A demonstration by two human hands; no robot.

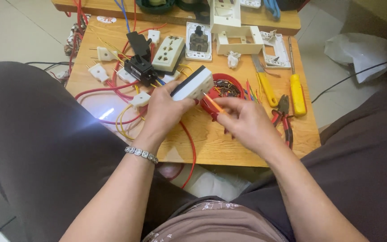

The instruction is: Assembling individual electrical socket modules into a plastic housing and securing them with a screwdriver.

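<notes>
My left hand (163, 112) grips a white socket block with a black side (194, 83) and holds it tilted above a low wooden table (238, 148). My right hand (242, 120) pinches a thin orange screwdriver (213, 102) whose tip touches the block's underside. Just behind both hands sits a red bowl (227, 79) holding small screws and wire bits. A beaded bracelet (140, 153) circles my left wrist.
White plugs (98, 71) with red and yellow wires (121, 117), a black switch (139, 68) and a beige multi-socket (168, 53) lie left. White faceplates (238, 42) stand at the back. A yellow knife (265, 83), yellow screwdriver (296, 87) and red pliers (284, 117) lie right.
</notes>
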